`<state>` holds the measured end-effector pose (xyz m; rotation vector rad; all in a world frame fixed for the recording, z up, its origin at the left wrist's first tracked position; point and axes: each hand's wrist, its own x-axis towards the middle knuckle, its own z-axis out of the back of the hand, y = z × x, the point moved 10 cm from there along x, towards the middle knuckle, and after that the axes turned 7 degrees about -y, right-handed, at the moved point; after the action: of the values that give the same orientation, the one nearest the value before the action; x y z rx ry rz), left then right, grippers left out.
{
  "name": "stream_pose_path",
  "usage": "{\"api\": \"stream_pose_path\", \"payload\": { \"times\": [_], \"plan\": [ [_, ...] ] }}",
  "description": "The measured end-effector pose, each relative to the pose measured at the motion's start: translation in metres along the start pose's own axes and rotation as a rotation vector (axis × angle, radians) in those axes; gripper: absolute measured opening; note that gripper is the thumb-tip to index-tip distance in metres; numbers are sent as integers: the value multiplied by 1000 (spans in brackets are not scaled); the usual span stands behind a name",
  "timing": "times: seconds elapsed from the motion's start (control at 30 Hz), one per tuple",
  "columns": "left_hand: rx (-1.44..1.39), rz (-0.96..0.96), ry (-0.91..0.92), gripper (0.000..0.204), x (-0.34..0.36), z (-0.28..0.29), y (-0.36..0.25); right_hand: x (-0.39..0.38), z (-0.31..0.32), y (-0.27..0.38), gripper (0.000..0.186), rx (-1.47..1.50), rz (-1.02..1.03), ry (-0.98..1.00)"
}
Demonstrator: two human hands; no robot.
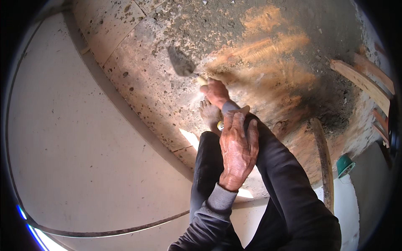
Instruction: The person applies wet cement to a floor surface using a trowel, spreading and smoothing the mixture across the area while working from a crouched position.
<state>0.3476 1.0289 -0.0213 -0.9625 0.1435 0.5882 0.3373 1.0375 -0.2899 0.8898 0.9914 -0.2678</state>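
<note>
1. The right hand (pixel 216 93) is near the middle of the frame, a little above centre. Its fingers are curled tight around the pale handle of a trowel (pixel 181 62).
2. The trowel blade is grey and points to the upper left. It lies on the rough, dirty floor (pixel 138 83). Only a small bit of the handle shows; the hand hides the rest.
3. The left hand (pixel 238 147) is just below the right hand, in the middle of the frame. It rests flat on the right arm's dark sleeve (pixel 289 175). Its fingers are spread a little and bent over the sleeve. They hold no tool that I can see.
4. A small yellow thing (pixel 220 124) peeks out at the left hand's fingertips. It is too hidden to tell what it is.
5. A bare foot (pixel 209 113) shows just under the right hand. The hands cover part of it.
6. An orange patch (pixel 268 50) is spread on the floor at the upper right.
7. Wooden boards (pixel 362 81) lie at the right edge, cut off by the dark rim.
8. A green thing (pixel 345 165) sits at the lower right, partly cut off.
9. A pale smooth wall (pixel 71 146) fills the left side.
</note>
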Motion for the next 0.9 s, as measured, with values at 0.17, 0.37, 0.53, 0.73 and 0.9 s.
{"api": "stream_pose_path", "payload": {
  "times": [0.17, 0.37, 0.53, 0.73, 0.9],
  "plan": [
    [18, 13, 13, 26, -1, 5, 10, 24, 125, -26, 41, 254, -35, -374],
    [-52, 14, 69, 26, -3, -4, 1, 50, 332, -117, 21, 657, -181, -509],
    [5, -8, 54, 28, -6, 9, 9, -18, 312, -81, 19, 465, -241, -559],
    [-26, -67, 132, 28, -16, -20, 1, -49, 86, -54, 31, -270, 458, -9],
    [18, -44, 134, 27, -16, -11, 8, -30, 78, -55, 47, -127, 140, 27]
  ]
}}
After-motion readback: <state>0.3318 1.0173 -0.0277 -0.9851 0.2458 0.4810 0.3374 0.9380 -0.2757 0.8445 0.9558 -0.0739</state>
